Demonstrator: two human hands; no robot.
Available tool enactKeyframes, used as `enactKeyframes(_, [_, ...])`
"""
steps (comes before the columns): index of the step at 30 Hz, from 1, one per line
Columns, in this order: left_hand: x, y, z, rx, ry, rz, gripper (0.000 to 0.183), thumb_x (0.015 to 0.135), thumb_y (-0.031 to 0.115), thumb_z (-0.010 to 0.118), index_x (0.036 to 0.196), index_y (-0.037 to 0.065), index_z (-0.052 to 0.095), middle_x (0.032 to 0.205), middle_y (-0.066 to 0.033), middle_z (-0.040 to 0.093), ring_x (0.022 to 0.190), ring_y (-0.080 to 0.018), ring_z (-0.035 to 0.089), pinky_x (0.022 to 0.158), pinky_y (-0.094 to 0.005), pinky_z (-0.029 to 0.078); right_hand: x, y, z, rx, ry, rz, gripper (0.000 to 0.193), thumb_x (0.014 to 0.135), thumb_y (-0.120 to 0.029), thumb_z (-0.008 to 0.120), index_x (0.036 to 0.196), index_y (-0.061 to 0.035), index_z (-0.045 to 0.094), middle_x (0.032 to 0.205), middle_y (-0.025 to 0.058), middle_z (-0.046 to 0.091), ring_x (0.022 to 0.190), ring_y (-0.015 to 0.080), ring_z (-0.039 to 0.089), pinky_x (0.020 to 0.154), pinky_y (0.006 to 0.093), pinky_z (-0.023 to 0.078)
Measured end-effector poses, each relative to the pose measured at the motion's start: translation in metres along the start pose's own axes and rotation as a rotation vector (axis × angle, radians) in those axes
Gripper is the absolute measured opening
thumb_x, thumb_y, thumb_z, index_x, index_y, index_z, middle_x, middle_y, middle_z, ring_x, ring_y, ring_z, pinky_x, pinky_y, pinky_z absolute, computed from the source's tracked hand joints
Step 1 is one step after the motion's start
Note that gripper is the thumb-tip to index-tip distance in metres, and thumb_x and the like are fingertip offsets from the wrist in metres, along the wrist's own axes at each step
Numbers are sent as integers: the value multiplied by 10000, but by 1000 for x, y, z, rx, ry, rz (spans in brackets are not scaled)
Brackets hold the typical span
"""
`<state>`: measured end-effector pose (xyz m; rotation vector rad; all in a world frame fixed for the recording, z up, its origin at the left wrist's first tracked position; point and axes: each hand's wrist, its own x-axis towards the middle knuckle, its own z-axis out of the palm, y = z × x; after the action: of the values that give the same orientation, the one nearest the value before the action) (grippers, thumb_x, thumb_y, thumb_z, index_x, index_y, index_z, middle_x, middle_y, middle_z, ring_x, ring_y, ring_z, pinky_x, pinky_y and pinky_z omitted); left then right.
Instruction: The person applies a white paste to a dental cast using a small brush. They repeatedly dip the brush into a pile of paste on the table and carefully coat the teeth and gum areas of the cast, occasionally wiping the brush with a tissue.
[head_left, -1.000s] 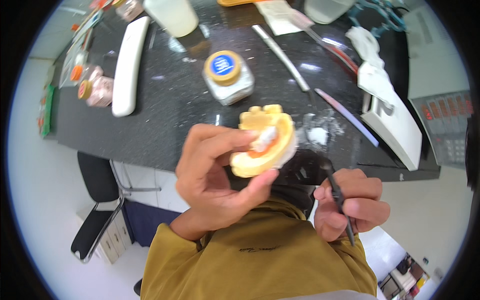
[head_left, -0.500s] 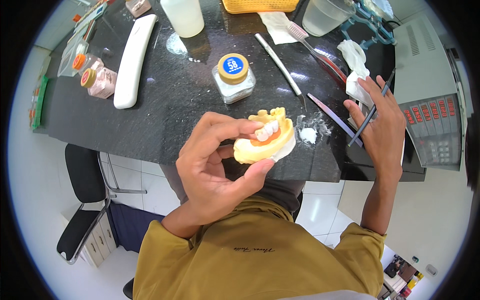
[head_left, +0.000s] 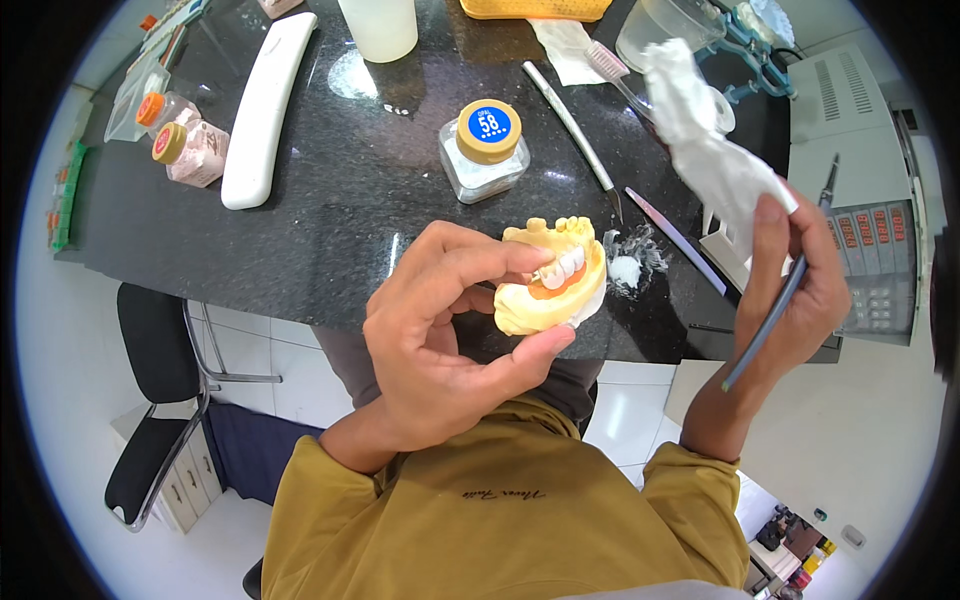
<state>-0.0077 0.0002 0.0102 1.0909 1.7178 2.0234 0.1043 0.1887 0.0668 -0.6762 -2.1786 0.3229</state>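
Observation:
My left hand (head_left: 425, 325) grips a yellow plaster dental cast (head_left: 525, 308) between thumb and fingers, above the near edge of the table. White teeth (head_left: 562, 268) stand on the cast beside an orange-pink gum area. My right hand (head_left: 805, 290) is closed on a crumpled white tissue (head_left: 705, 150), lifted at the right side of the table. A thin dark brush (head_left: 768, 325) also rests in that hand, slanting across the fingers. White powder (head_left: 625, 270) lies on the table just right of the cast. A square glass jar with a gold lid (head_left: 488, 130) stands beyond the cast.
A carving knife (head_left: 575, 130), a purple-handled tool (head_left: 675, 240) and a pink toothbrush (head_left: 610, 65) lie right of the jar. A control unit with red displays (head_left: 870, 235) bounds the right side. Small powder bottles (head_left: 195, 150) and a long white case (head_left: 265, 120) are at left.
My right hand has taken hold of the tissue and raised it off the table, keeping the brush. The cast stays in my left hand. The whole view has shifted slightly.

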Motion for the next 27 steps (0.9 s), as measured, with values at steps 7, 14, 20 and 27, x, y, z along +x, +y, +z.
enactKeyframes(7, [-3, -4, 0, -23, 35, 1, 438, 645, -5, 815, 1048, -40, 647, 982, -133, 583, 855, -142, 637, 682, -215, 568, -22, -24, 13, 336, -284, -95, 158, 817, -22, 630, 955, 38, 676, 868, 154, 701, 732, 203, 680, 676, 260, 518])
enactKeyframes(14, [0, -3, -4, -24, 24, -15, 444, 648, 12, 823, 1053, -41, 649, 978, -125, 585, 842, -131, 628, 672, -210, 562, -26, -26, 23, 474, -307, -329, 191, 861, -52, 572, 977, 87, 632, 916, 250, 679, 876, 315, 690, 798, 343, 529])
enactKeyframes(20, [-1, -1, -4, -21, 21, -22, 440, 657, 13, 818, 1059, -40, 648, 981, -121, 583, 848, -130, 627, 682, -212, 562, -25, -24, 27, 427, -297, -490, 194, 853, -68, 581, 970, 74, 642, 935, 266, 671, 870, 334, 689, 780, 358, 543])
enactKeyframes(27, [-2, 0, -2, -45, 31, -18, 438, 659, 10, 815, 1061, -39, 647, 981, -119, 581, 848, -131, 624, 678, -217, 561, -27, -26, 25, 352, -312, -547, 270, 877, -207, 624, 970, 42, 672, 975, 274, 662, 888, 339, 682, 775, 376, 550])
